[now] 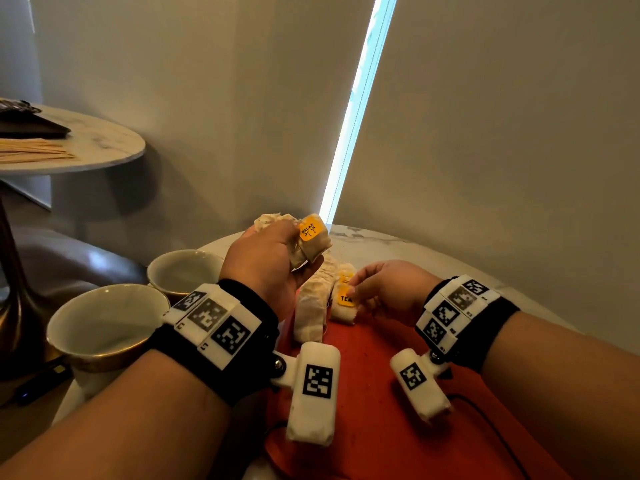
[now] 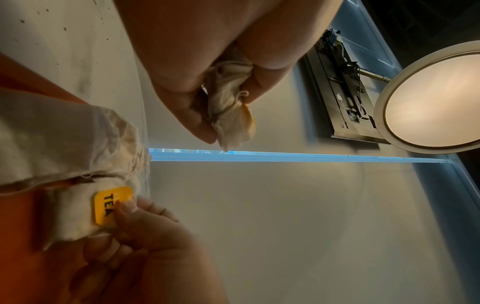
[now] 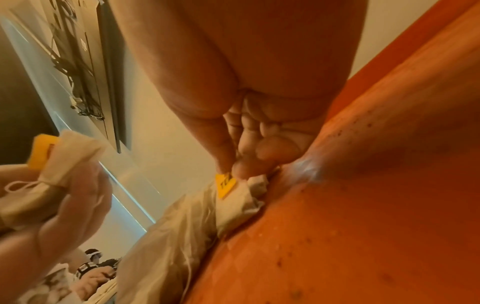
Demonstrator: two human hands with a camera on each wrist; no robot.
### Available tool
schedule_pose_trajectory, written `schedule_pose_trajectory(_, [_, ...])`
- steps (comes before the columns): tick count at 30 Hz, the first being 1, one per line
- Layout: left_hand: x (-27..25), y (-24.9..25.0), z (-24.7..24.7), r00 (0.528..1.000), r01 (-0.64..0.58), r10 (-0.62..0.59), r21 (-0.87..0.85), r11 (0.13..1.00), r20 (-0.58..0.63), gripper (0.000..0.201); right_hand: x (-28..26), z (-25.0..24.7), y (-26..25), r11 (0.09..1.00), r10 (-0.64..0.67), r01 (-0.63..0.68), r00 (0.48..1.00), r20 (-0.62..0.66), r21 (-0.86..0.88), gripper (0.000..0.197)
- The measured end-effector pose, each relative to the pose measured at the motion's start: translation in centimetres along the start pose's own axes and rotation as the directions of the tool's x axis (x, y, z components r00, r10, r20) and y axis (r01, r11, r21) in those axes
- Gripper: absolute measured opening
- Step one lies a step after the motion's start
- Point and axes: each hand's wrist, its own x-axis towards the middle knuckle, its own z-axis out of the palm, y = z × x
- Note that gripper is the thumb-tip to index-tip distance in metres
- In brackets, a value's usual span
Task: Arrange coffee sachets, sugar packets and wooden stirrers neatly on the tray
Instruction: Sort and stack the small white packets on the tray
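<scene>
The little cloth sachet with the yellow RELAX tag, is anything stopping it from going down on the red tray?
Nothing visible blocks it. The left hand holds the cloth sachet with the yellow RELAX tag above the red tray. Two more cloth sachets already lie at the tray's far end, the right hand pinching one, but bare tray remains nearer.

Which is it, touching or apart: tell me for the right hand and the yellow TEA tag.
Touching. The left wrist view shows the right hand with a fingertip on the yellow TEA tag; the right wrist view shows the same contact.
</scene>
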Motion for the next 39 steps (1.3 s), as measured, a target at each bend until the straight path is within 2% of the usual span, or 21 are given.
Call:
schedule_pose_trajectory(4, [-0.1, -0.1, -0.1, 1.0, -0.003, 0.003, -0.014, 1.0, 0.002, 0.006, 0.9, 0.1, -0.2, 1.0, 0.021, -0.022, 0.998, -0.054, -0.01, 0.014])
schedule_pose_trajectory(10, [-0.3, 0.1, 0.0, 0.999, -0.003, 0.004, -0.028, 1.0, 0.044, 0.016, 1.1, 0.3, -0.5, 0.999, 0.051, -0.052, 0.996, -0.075, -0.009, 0.01])
schedule_pose_trajectory(12, [-0.2, -0.1, -0.1, 0.999, -0.021, 0.021, -0.004, 1.0, 0.038, 0.013, 1.1, 0.2, -0.4, 0.999, 0.049, -0.051, 0.995, -0.091, -0.016, 0.008])
schedule_pose_trajectory(17, [-0.1, -0.2, -0.1, 0.999, -0.024, 0.024, -0.006, 1.0, 0.03, 0.009, 0.9, -0.2, 0.0, 0.998, -0.048, 0.038, 0.975, -0.216, -0.048, 0.01])
schedule_pose_trajectory(19, [-0.1, -0.2, -0.2, 0.999, -0.018, 0.019, -0.019, 1.0, 0.028, 0.008, 0.5, -0.1, -0.2, 0.996, -0.079, 0.084, 0.982, -0.17, 0.023, 0.01])
schedule_pose_trajectory(21, [-0.1, -0.5, -0.2, 0.999, -0.032, 0.033, -0.024, 0.999, 0.023, 0.017, -0.2, 0.3, -0.6, 0.996, -0.044, 0.047, 0.998, -0.034, 0.08, 0.011])
schedule_pose_trajectory(23, [-0.1, -0.6, -0.2, 0.999, -0.029, 0.029, -0.031, 0.999, 0.013, 0.015, -0.6, 0.8, -0.7, 0.995, 0.002, -0.008, 0.998, 0.062, 0.095, 0.011])
schedule_pose_trajectory(25, [-0.1, -0.3, -0.2, 1.0, -0.002, 0.002, -0.033, 0.999, 0.01, 0.007, -0.4, 1.1, -0.6, 0.996, 0.011, -0.017, 0.998, 0.065, 0.092, 0.009])
schedule_pose_trajectory(31, [-0.3, 0.0, 0.1, 0.999, 0.037, -0.036, -0.06, 0.998, 0.014, 0.005, 0.1, 0.9, -0.4, 0.997, -0.02, 0.019, 1.0, 0.015, 0.076, 0.011])
schedule_pose_trajectory(35, [-0.4, 0.0, 0.2, 0.999, 0.045, -0.044, -0.058, 0.997, 0.018, 0.008, -0.4, 0.5, -0.5, 0.989, -0.105, 0.11, 0.993, -0.051, 0.103, 0.01])
schedule_pose_trajectory(39, [-0.3, -0.2, 0.2, 0.999, 0.052, -0.052, -0.021, 0.998, 0.014, 0.008, -1.1, 0.7, -1.4, 0.919, -0.277, 0.301, 0.953, -0.126, 0.256, 0.03])
